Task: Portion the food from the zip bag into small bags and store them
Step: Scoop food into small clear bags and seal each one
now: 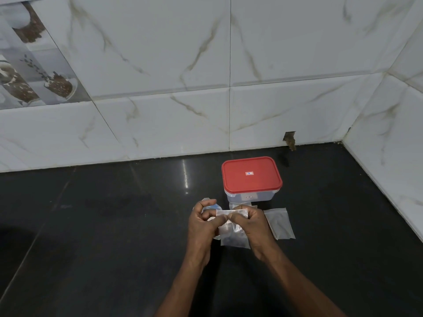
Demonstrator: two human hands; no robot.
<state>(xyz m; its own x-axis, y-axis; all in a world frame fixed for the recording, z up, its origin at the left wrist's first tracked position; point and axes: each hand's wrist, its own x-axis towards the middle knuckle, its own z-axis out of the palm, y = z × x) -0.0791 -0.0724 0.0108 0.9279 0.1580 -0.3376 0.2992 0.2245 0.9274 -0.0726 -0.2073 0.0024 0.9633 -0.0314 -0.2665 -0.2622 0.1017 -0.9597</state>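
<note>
Pinching the top strip of a small bag (231, 234) with both hands, left (203, 223) and right (254, 225), just above the black bench (103, 225). Tub (251, 179) sits right behind, another bag (280, 223) beside it.

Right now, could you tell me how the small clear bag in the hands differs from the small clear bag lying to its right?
The small clear plastic bag in the hands is lifted, pinched along its top strip by the left hand and right hand; the small clear plastic bag on the black counter lies flat, untouched. The held bag shows dark contents low down; the lying one looks cloudy. Both are small and transparent.
</note>
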